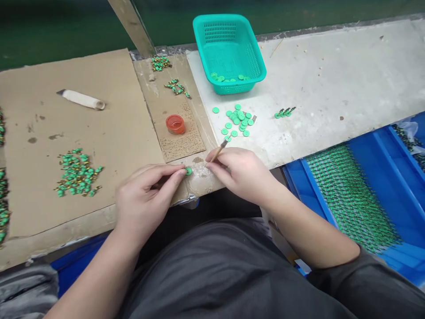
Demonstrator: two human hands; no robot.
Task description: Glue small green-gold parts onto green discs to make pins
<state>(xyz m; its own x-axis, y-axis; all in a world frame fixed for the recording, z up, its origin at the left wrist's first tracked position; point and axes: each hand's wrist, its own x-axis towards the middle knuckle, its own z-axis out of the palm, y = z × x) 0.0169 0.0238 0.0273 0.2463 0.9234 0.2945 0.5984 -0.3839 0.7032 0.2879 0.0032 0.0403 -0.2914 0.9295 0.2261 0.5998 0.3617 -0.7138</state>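
Between thumb and forefinger my left hand point(142, 188) pinches a small green disc point(188, 171) with tiny holes, just above the table's front edge. My right hand point(237, 170) is closed around a thin wooden-handled brush point(219, 150), its dark tip pointing up and away. The brush is apart from the disc. Beyond my right hand lies a loose group of green discs point(241, 116) like the held one. A small red cup point(175, 124) with something liquid-looking inside stands on a speckled piece of cardboard point(182, 144).
A teal basket point(229, 88) at the back holds several discs. Small green and gold pieces point(78, 173) lie piled on cardboard at left, near a white-wrapped tool point(83, 99). Discs with dark pieces attached point(284, 113) stand at right. Below, a blue tray point(372, 159) contains rows of green pieces.
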